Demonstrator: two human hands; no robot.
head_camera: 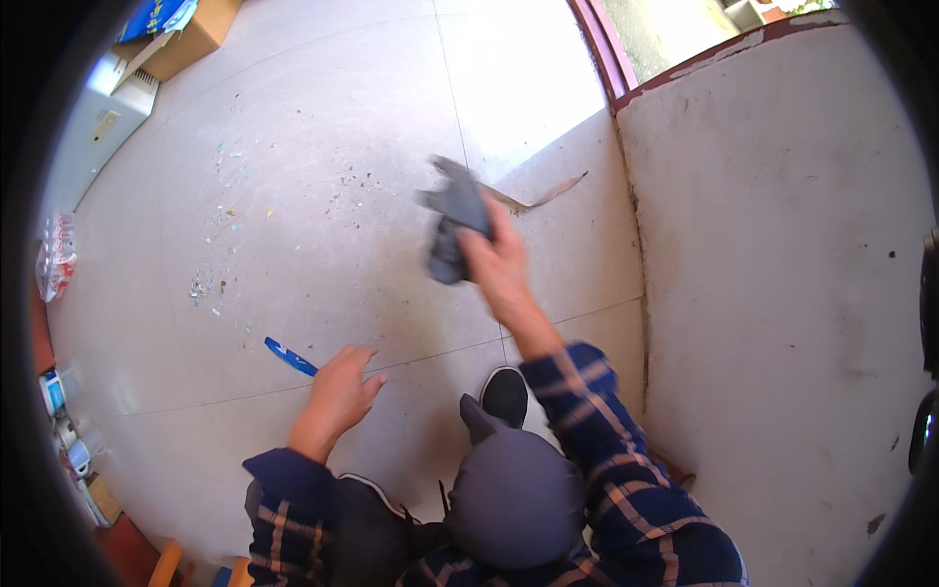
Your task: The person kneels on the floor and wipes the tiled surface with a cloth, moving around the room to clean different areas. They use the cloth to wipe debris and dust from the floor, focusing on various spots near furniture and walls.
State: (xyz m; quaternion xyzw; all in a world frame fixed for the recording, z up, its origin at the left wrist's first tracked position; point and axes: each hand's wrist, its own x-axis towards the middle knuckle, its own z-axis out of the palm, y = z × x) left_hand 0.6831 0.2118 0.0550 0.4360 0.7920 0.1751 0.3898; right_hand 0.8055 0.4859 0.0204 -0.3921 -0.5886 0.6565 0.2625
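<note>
My right hand grips a dark grey, blurred bundle, with ragged flaps at its top and a darker lump below. Its material is hard to tell. A thin brownish strip runs out to the right behind the fingers; whether it is held or lies on the floor cannot be told. My left hand has its fingers apart and nothing visible between them. Beside its knuckles is a flat blue strip-shaped object bearing white marks, its near end hidden by the hand.
Small debris lies scattered on the tiled floor. A worn white wall stands at the right, by a doorway frame. On the left are a cardboard box, a white appliance, shrink-wrapped bottles and cups.
</note>
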